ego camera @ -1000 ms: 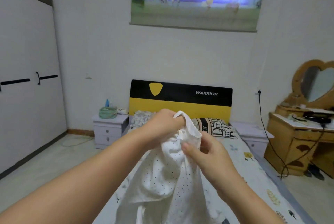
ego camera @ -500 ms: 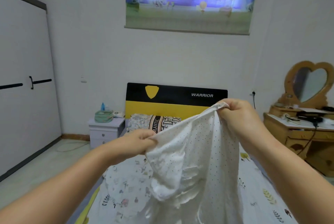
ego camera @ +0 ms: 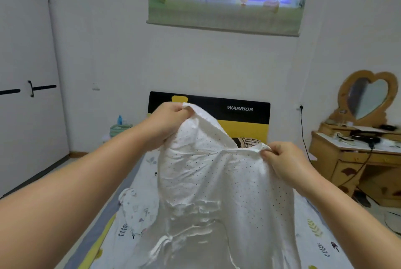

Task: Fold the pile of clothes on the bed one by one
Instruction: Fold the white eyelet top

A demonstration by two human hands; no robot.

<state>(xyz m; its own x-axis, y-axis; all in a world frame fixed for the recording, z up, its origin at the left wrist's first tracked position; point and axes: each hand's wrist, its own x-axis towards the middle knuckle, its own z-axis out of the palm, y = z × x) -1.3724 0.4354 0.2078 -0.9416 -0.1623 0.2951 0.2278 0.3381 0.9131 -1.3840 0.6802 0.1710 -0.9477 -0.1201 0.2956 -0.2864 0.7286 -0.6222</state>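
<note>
A white garment with small dark dots (ego camera: pixel 212 182) hangs in the air above the bed (ego camera: pixel 312 231), held up by both hands. My left hand (ego camera: pixel 167 123) grips its upper edge, raised high at the left. My right hand (ego camera: pixel 284 160) pinches the upper edge lower down at the right. The cloth drapes down between my arms, with a gathered, shiny band across its lower middle. It hides most of the bed behind it. A second pale printed cloth (ego camera: pixel 138 208) lies on the bed at the lower left.
The bed has a black and yellow headboard (ego camera: pixel 238 114) against the far wall, with a printed pillow (ego camera: pixel 247 141) below it. A wooden dresser with a heart-shaped mirror (ego camera: pixel 366 145) stands at the right, a white wardrobe (ego camera: pixel 26 95) at the left, a nightstand (ego camera: pixel 117 132) beside the bed.
The garment was bunched between both hands, then spread out. My left hand has risen and now holds the higher corner, while my right hand has dropped to a lower hold.
</note>
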